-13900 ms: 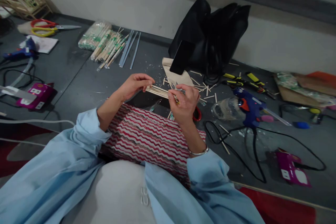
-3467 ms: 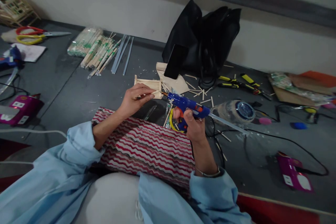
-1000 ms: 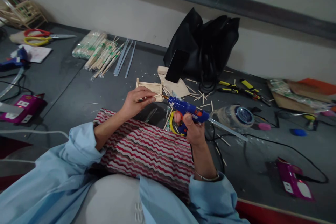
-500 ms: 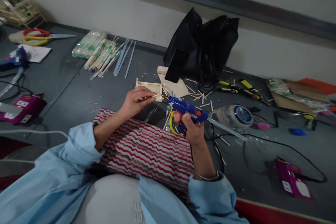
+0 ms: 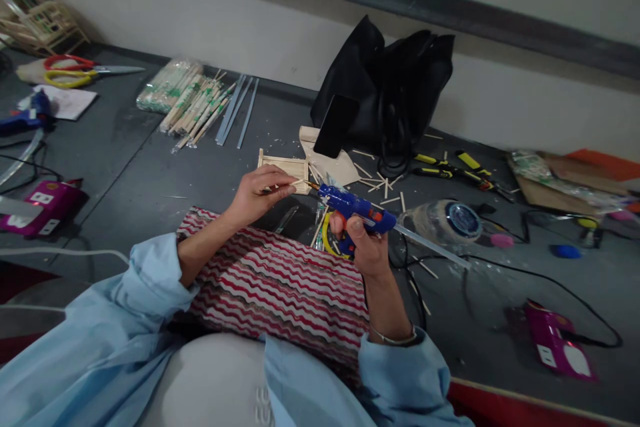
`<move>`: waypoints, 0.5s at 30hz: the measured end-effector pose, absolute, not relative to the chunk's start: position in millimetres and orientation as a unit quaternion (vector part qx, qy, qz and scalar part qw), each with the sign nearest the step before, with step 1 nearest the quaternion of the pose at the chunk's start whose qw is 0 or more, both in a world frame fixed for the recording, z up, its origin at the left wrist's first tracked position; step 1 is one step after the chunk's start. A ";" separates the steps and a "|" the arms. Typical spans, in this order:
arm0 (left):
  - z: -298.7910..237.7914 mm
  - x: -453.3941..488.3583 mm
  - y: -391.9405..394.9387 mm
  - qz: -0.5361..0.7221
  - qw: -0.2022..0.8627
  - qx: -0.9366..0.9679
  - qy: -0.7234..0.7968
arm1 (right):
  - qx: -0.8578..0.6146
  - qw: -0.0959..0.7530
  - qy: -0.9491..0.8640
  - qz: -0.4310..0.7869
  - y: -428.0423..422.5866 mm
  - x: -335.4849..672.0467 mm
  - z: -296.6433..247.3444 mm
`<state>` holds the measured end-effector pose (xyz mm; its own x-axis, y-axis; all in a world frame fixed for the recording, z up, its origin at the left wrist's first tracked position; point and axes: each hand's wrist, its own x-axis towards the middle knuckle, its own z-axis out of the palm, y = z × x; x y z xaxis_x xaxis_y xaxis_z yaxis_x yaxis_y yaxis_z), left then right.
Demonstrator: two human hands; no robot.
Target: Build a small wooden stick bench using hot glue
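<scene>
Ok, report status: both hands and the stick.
Left hand pinching thin stick. Right hand grip shut on blue glue gun, nozzle at stick's end. Wooden frame on floor just behind, nothing between.

I get a single view, worn on the person's head, facing forward and down. The striped cloth [image 5: 280, 287] is nearest, left hand [image 5: 260, 193] and right hand [image 5: 357, 240] close at centre, and the wall [image 5: 225, 20] far across the floor [image 5: 165, 167].

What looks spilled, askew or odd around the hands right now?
Short stick offcuts lie scattered on the floor beside the black bag, and a clear container lies tipped on its side. Black cords loop loosely through the clutter by the right hand, which holds the glue gun. Nothing looks damaged.
</scene>
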<state>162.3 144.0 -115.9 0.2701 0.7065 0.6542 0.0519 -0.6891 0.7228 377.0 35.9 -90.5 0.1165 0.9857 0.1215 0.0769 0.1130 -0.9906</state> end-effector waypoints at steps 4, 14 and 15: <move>-116.8 161.8 144.3 0.540 0.305 0.739 0.261 | -0.524 0.535 -0.515 0.417 35.8 376.1 -88.8; -114.3 161.8 144.2 0.539 0.293 0.746 0.260 | -0.531 0.537 -0.513 0.408 36.4 377.4 -92.5; -114.1 161.8 144.2 0.538 0.293 0.746 0.261 | -0.533 0.536 -0.513 0.407 36.3 377.3 -92.4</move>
<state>161.8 144.2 -114.1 0.2853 0.7046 0.6498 0.0735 -0.6920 0.7181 377.3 36.3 -92.4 0.1423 0.9831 0.1156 0.1099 0.1003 -0.9889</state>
